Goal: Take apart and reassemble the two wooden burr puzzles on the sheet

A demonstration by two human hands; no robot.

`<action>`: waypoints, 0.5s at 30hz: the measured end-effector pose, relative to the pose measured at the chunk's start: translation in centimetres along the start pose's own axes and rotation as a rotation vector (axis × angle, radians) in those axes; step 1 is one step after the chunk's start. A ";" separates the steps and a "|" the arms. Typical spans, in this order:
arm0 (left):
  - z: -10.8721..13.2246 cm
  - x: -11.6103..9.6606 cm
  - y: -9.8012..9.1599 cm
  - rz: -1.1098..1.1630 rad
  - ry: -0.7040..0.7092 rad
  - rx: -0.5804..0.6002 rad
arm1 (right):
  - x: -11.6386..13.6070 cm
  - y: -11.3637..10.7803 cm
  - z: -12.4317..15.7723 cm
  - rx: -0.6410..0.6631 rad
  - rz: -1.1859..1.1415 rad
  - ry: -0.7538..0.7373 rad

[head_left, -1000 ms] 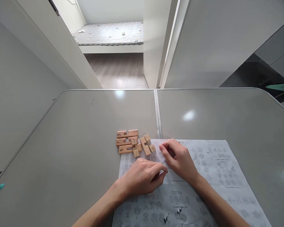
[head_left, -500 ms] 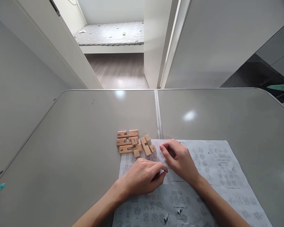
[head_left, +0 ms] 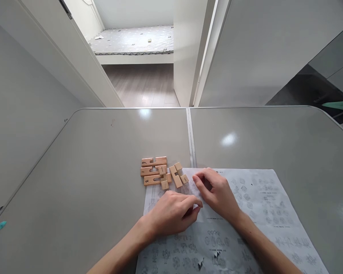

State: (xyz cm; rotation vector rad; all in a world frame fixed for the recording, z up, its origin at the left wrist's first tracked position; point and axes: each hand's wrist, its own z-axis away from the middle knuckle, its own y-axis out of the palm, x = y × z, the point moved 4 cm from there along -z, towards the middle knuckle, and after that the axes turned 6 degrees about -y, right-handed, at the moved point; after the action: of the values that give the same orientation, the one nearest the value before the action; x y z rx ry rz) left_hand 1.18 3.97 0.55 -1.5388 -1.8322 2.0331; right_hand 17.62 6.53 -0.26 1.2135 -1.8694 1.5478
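Note:
My left hand (head_left: 171, 215) rests on a printed instruction sheet (head_left: 260, 213), its fingers curled and pinched together at the tips. My right hand (head_left: 217, 194) lies just beyond it on the same sheet, fingers bent and close together. What either hand holds, if anything, is hidden. Several notched wooden puzzle pieces (head_left: 156, 172) with numbers on them lie at the sheet's far left corner, a short way from both hands. One angled piece (head_left: 177, 176) sits nearest my right fingertips.
The sheet lies on a grey table (head_left: 88, 182) with a seam (head_left: 190, 137) down its middle. Grey partition walls stand behind and to the left. A doorway beyond shows a wooden floor and a mattress (head_left: 134, 40).

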 end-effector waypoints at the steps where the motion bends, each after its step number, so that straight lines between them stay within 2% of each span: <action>1: 0.0 0.0 0.0 0.000 0.001 0.000 | 0.0 0.0 0.0 -0.004 0.001 -0.003; 15: 0.0 0.1 0.1 -0.006 0.008 0.000 | -0.1 0.1 0.0 0.007 -0.011 0.001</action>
State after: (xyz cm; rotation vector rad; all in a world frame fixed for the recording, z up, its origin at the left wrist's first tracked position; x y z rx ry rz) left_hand 1.17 3.96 0.38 -1.5374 -1.8313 2.0215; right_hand 17.58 6.52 -0.44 1.2239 -1.8546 1.5498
